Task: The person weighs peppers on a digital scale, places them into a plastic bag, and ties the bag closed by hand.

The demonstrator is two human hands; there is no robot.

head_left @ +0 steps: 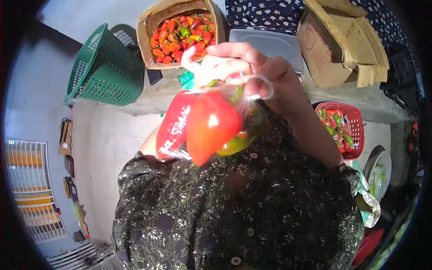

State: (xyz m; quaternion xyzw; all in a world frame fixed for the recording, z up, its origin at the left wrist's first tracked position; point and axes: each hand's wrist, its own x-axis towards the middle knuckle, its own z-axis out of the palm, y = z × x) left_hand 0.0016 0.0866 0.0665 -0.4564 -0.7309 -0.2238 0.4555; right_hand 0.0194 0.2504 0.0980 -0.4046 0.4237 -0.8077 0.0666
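Observation:
A clear plastic bag of peppers (213, 126) hangs close to the camera, in front of my chest. Large red peppers and a yellow-green one show through it. At the bag's gathered top, my left hand (218, 67) is closed around the plastic, partly washed out by glare. My right hand (270, 74) is closed at the bag's neck, touching the left. A pale loop (263, 85), like a rubber band or twisted plastic, curves below its fingers.
Behind the hands, a cardboard box (143, 33) holds many peppers. A green basket (108, 67) stands left; a grey lid or tray (288, 45) and an open carton (315, 54) lie right. Lower right are a red basket (358, 135) of bagged peppers and a pale bowl (386, 168).

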